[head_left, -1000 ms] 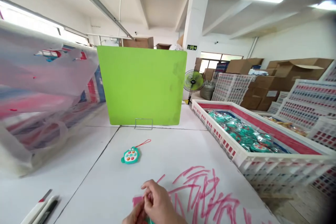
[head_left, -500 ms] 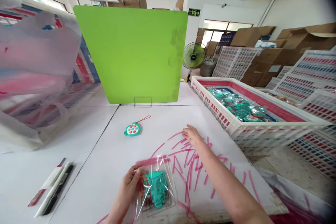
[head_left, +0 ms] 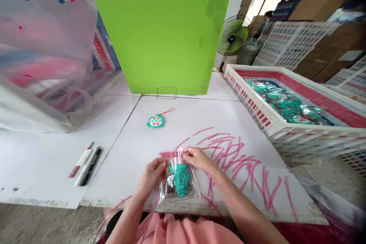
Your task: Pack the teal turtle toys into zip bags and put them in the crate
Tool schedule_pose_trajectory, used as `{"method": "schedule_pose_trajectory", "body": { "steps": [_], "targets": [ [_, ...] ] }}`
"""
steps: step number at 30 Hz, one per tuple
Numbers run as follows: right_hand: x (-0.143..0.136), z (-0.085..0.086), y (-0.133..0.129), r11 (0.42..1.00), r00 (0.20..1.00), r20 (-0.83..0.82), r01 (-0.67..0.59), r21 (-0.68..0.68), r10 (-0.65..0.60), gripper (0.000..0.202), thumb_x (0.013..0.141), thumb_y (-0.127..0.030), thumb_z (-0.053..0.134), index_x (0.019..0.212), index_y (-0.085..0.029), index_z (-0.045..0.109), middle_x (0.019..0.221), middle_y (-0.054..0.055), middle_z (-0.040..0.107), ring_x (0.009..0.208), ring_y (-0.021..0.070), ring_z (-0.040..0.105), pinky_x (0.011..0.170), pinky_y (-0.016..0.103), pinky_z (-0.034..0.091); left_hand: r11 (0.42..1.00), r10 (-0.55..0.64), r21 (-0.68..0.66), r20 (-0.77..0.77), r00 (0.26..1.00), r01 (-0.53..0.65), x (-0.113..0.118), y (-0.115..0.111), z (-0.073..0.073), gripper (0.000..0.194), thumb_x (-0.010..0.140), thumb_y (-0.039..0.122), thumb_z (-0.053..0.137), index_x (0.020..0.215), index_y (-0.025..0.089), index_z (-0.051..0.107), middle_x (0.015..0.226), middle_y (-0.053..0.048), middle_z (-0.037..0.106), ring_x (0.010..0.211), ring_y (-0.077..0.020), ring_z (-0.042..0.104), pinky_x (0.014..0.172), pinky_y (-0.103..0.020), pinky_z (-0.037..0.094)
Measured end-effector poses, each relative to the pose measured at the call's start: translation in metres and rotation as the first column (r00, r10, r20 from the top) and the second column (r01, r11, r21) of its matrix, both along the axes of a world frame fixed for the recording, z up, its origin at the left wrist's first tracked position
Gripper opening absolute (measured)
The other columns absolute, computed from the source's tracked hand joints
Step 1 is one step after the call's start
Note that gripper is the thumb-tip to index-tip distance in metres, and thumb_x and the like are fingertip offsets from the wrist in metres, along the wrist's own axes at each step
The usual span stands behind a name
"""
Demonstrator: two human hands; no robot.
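Note:
A clear plastic bag (head_left: 192, 191) lies near the table's front edge, with a teal-green toy (head_left: 182, 180) and its orange cord inside. My left hand (head_left: 154, 170) pinches the bag's upper left side between thumb and fingers. At the upper right corner, my right hand (head_left: 197, 158) has its thumb and fingers closed on the same bag. Farther back on the table lies a loose teal toy (head_left: 156, 121) with a white face, coloured round buttons and a red-orange loop; neither hand touches it.
A green board (head_left: 166, 34) stands at the back behind a small wire stand (head_left: 166, 92). On the right, a white basket (head_left: 274, 127) holds several bagged teal toys. Pens (head_left: 90, 167) lie at left beside a plastic-wrapped stack (head_left: 42, 45). A person (head_left: 261, 24) is in the background.
My right hand has come back from the right of the table to the bag's top corner and closed on it. My left hand still holds the bag. The view has tilted down.

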State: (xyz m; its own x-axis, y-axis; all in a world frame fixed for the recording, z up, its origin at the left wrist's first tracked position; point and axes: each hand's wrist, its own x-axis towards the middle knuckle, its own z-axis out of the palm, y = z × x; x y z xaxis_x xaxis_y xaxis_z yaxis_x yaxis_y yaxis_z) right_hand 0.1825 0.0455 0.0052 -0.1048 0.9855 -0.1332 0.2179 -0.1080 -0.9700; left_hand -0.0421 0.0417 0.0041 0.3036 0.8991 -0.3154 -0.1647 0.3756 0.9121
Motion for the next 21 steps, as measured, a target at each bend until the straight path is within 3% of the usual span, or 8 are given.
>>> {"method": "schedule_pose_trajectory", "body": {
  "steps": [6,11,16,21],
  "targets": [
    [0.006,0.008,0.001,0.996,0.999,-0.002,-0.046,-0.078,0.046,0.026,0.077,-0.021,0.056,0.099,-0.013,0.069,0.065,-0.001,0.064,0.049,0.0088,0.051,0.046,0.017,0.037,0.996,0.007,-0.085,0.079,0.997,0.000,-0.004,0.000,0.001,0.047,0.072,0.041,0.079,0.108,0.014,0.067,0.089,-0.007,0.075,0.072,-0.0155,0.067,0.068,-0.026,0.053],
    [0.021,0.010,-0.005,0.996,0.995,-0.097,0.021,-0.091,-0.030,0.032,0.075,-0.025,0.058,0.103,-0.016,0.071,0.075,0.002,0.069,0.054,0.0099,0.055,0.051,0.020,0.044,0.994,0.000,-0.108,0.122,0.992,0.014,-0.006,0.001,0.000,0.046,0.076,0.041,0.075,0.113,0.015,0.065,0.096,-0.009,0.074,0.079,-0.0186,0.070,0.073,-0.029,0.054],
    [0.030,0.009,-0.007,0.993,0.993,-0.112,0.024,-0.112,-0.036,0.019,0.068,-0.025,0.062,0.079,-0.014,0.073,0.066,0.004,0.067,0.056,0.0116,0.057,0.054,0.022,0.046,0.991,-0.033,-0.123,0.119,0.992,0.048,-0.006,0.000,0.005,0.017,0.074,0.030,0.069,0.081,0.016,0.065,0.081,-0.005,0.072,0.073,-0.0183,0.068,0.065,-0.026,0.051],
    [0.028,0.017,-0.004,0.990,0.993,-0.102,0.048,-0.136,-0.062,0.035,0.085,-0.038,0.051,0.108,-0.015,0.063,0.078,0.004,0.068,0.058,0.0124,0.061,0.051,0.022,0.047,0.997,-0.039,-0.065,0.176,0.984,0.051,-0.007,0.000,0.012,0.021,0.077,0.036,0.061,0.072,0.016,0.059,0.066,-0.001,0.063,0.060,-0.0134,0.057,0.058,-0.024,0.045]
  ]
}}
